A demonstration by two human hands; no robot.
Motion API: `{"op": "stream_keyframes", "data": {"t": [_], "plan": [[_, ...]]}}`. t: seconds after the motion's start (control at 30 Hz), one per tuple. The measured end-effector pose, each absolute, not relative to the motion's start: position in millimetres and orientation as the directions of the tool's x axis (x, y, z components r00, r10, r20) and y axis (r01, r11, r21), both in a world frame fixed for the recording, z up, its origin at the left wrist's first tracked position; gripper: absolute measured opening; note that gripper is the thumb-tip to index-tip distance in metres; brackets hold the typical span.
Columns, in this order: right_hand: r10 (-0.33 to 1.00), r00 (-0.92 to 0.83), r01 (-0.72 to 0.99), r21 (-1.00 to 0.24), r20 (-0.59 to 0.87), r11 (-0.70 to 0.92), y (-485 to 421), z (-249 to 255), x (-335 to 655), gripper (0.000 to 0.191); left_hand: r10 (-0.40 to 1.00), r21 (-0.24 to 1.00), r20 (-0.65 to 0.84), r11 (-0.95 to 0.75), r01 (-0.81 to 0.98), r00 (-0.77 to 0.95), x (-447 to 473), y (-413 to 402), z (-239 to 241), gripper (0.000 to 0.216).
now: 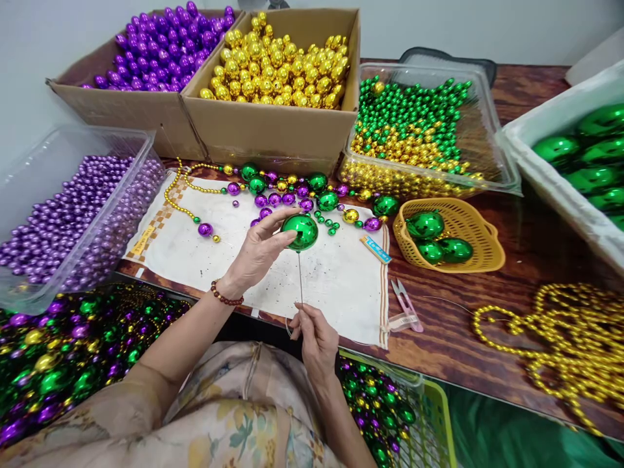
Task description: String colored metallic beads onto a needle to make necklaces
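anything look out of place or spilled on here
One bigger gold ball sits alone on the small green beads in the clear tub. It looks like those in the gold-filled cardboard box, so it may have strayed. Nothing is plainly spilled or damaged.

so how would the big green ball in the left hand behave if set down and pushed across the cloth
The glossy green ball would probably roll readily, since it looks round. Its mirror-like finish suggests it may feel slippery under the fingers.
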State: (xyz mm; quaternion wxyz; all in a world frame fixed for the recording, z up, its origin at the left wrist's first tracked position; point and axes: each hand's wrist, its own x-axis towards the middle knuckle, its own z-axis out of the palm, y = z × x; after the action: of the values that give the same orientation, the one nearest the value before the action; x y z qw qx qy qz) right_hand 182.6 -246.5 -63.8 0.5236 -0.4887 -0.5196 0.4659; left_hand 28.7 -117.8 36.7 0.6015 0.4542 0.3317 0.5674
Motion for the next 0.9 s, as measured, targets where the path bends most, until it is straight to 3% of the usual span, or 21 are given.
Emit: {"op": "stream_keyframes", "data": {"t": [0.57,0.9], "plan": [[0.979,0.099,-0.027,-0.983,0.176,0.179,-232,-54,169,0.021,0.951,0.933,0.265,-0.209,-0.293,0.162,44,-151,51,0.044],[0.974,0.133,-0.062,-0.979,0.184,0.193,-231,-45,166,0.019,0.949,0.930,0.254,-0.185,-0.318,0.189,43,-155,49,0.045]]}}
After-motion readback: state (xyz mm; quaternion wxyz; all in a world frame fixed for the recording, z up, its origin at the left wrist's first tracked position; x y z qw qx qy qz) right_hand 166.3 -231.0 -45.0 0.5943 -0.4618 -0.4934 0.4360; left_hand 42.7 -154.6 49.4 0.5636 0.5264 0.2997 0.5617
